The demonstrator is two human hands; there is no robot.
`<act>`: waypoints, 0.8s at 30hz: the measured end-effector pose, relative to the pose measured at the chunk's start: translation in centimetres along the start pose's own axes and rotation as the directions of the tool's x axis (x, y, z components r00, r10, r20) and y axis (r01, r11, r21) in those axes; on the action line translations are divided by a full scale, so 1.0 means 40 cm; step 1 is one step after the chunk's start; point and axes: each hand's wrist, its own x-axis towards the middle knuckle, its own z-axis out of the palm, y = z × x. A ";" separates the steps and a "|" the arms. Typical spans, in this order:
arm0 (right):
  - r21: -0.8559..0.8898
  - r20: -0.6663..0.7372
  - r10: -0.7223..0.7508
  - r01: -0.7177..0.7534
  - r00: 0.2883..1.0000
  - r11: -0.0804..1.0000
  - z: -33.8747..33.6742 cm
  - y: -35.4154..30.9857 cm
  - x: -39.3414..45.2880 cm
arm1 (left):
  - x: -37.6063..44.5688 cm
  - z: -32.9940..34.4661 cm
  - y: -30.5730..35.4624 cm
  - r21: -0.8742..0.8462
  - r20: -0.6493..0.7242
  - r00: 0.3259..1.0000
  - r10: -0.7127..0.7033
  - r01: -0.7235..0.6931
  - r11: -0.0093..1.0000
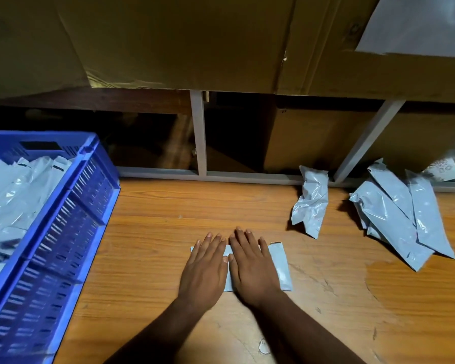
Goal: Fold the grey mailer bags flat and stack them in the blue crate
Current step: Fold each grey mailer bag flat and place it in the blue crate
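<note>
Both hands point(230, 269) flat on folded mailer point(280, 266)

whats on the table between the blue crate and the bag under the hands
Nothing: the head view shows only bare wooden table between the blue crate and the folded mailer bag.

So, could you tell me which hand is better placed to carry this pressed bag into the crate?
Left, probably. The left hand lies on the folded bag on the side nearer the blue crate; the right hand would have to cross over it.
</note>
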 end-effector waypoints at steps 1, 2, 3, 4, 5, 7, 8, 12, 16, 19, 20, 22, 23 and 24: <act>-0.006 0.000 0.018 -0.018 1.000 1.000 0.009 0.000 -0.003 | -0.002 0.005 0.000 0.016 0.006 1.000 -0.027 0.027 0.999; -0.014 -0.004 0.024 -0.024 1.000 1.000 0.014 0.000 -0.006 | -0.005 0.009 0.003 0.032 0.007 0.999 -0.046 0.046 0.998; -0.022 -0.003 0.027 -0.027 1.000 0.999 0.017 0.000 -0.006 | -0.005 0.011 0.008 0.044 0.003 0.999 -0.053 0.053 0.998; -0.031 0.004 0.028 -0.028 1.000 0.999 0.020 0.000 -0.004 | -0.004 0.012 0.014 0.051 -0.006 0.999 -0.053 0.053 0.997; -0.039 0.012 0.027 -0.026 1.000 0.999 0.024 0.000 -0.001 | -0.002 0.015 0.017 0.053 -0.017 0.999 -0.051 0.052 0.997; -0.053 0.030 0.026 -0.025 0.999 0.998 0.032 0.001 0.003 | 0.000 0.025 0.014 0.042 -0.036 0.998 -0.053 0.055 0.998; -0.053 0.035 0.025 -0.024 0.999 0.998 0.035 0.002 0.005 | 0.002 0.029 0.011 0.033 -0.043 0.997 -0.057 0.058 0.998; -0.030 0.042 0.024 -0.022 0.999 0.999 0.033 0.003 0.009 | 0.013 0.044 0.012 0.032 -0.055 0.997 -0.059 0.061 0.998; -0.016 0.066 0.030 -0.029 0.997 0.999 0.029 -0.001 0.013 | 0.014 0.043 0.007 0.039 -0.042 0.997 -0.065 0.067 0.997; -0.013 0.074 0.026 -0.026 0.997 1.000 0.024 0.000 0.014 | 0.006 0.036 0.006 0.044 0.000 0.999 -0.054 0.054 0.998; 0.000 0.076 0.029 -0.029 0.997 1.000 0.021 0.004 0.012 | 0.003 0.033 0.004 0.033 0.008 0.998 -0.063 0.063 0.997; 0.006 0.065 0.063 -0.064 0.996 0.998 0.014 0.023 -0.003 | -0.007 0.028 -0.005 0.013 0.018 0.994 -0.104 0.104 0.994; -0.011 0.060 0.090 -0.090 0.994 0.996 0.009 0.037 -0.016 | -0.014 0.027 -0.012 0.006 0.023 0.992 -0.123 0.123 0.992; -0.031 0.047 0.112 -0.110 0.993 0.993 0.004 0.051 -0.030 | -0.019 0.027 -0.019 0.008 0.028 0.991 -0.129 0.128 0.992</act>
